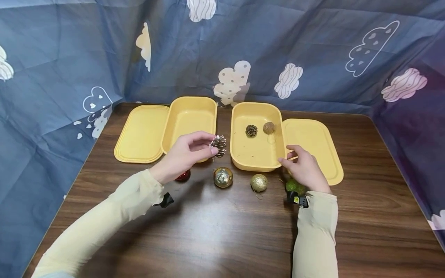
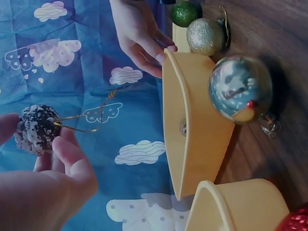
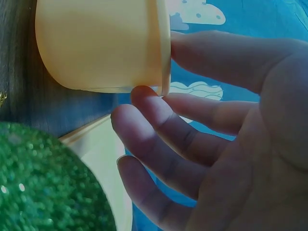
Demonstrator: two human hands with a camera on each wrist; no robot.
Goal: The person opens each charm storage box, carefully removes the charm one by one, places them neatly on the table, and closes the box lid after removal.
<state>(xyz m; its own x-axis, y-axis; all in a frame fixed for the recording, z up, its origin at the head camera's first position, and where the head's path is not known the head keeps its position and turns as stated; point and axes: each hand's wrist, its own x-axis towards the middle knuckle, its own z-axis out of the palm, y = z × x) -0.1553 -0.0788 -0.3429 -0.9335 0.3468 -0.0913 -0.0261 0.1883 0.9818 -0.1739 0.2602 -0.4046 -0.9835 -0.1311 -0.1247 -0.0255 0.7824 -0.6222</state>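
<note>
A pine cone with white-tipped scales is pinched between the thumb and fingers of my left hand, raised between two yellow boxes. In the left wrist view a gold string loop hangs off the cone. My right hand holds the near right corner of the right yellow box, thumb at the rim and fingertips round the corner. Inside that box lie a brown pine cone and a small brown ball. The left yellow box stands beside it.
Before the boxes sit a red ball, a shiny gold-and-silver ball, a gold glitter ball and a green glitter ball under my right wrist. Yellow lids lie at both sides. A cloud-print curtain hangs behind.
</note>
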